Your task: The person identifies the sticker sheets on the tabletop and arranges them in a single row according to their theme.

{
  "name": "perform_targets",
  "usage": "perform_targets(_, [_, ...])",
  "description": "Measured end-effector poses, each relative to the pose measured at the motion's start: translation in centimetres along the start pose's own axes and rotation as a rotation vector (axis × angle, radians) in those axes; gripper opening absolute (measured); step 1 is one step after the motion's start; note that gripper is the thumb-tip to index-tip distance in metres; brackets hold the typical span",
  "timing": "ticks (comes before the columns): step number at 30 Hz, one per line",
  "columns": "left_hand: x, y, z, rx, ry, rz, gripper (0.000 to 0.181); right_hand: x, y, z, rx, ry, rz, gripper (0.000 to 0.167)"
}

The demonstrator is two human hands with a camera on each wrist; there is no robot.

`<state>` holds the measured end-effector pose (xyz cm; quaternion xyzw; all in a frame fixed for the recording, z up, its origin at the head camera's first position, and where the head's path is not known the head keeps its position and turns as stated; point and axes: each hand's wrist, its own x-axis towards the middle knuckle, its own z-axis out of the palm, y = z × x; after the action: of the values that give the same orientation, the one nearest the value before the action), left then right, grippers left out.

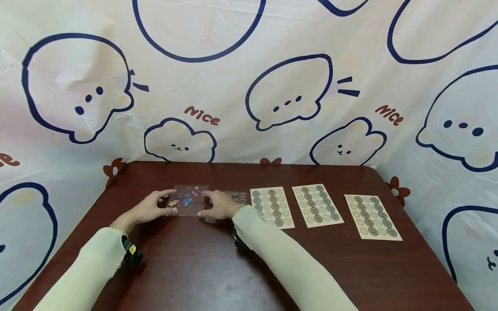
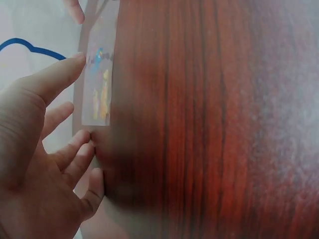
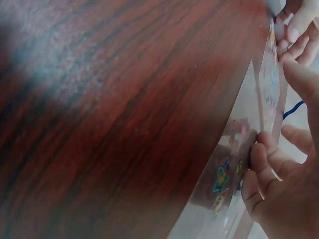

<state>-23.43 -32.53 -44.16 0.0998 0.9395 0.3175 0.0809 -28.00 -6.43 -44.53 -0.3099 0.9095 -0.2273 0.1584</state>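
Note:
A clear sheet (image 1: 194, 207) with small colourful stickers, blue, pink and yellowish, lies near the table's far edge. My left hand (image 1: 149, 207) is at its left side, thumb and fingers spread apart at the edge; in the left wrist view the hand (image 2: 50, 144) is beside the sheet (image 2: 97, 109). At the sheet's right side is my right hand (image 1: 221, 204), its fingertips low by the table. A second clear sheet (image 1: 237, 196) lies partly under or behind that hand; the right wrist view shows this sheet (image 3: 214, 186) with coloured stickers beside the right hand (image 3: 284, 184).
Three pale sheets with rows of round stickers lie to the right: one (image 1: 285, 218) partly behind my right sleeve, a middle one (image 1: 317, 205) and a far-right one (image 1: 373, 217). A patterned cloth (image 1: 233, 86) hangs behind the brown table (image 1: 175, 268).

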Motion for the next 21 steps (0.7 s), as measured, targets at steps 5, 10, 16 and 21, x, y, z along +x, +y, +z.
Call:
perform_targets(5, [0.0,-0.1,0.4,0.017,-0.015,-0.040,0.072,-0.2,0.0,0.0,-0.038,-0.007,0.015,0.077])
perform_targets(10, [0.2,0.0,0.2,0.004,-0.045,-0.076,0.076,0.1,-0.1,0.1,-0.052,0.011,0.044,0.079])
perform_targets(16, [0.2,-0.1,0.0,-0.018,-0.080,-0.120,0.083,1.2,0.5,0.5,0.013,0.020,0.065,0.081])
perform_targets(21, [0.3,-0.2,-0.2,-0.035,-0.102,-0.148,0.082,1.2,0.7,0.5,0.029,0.020,0.061,0.079])
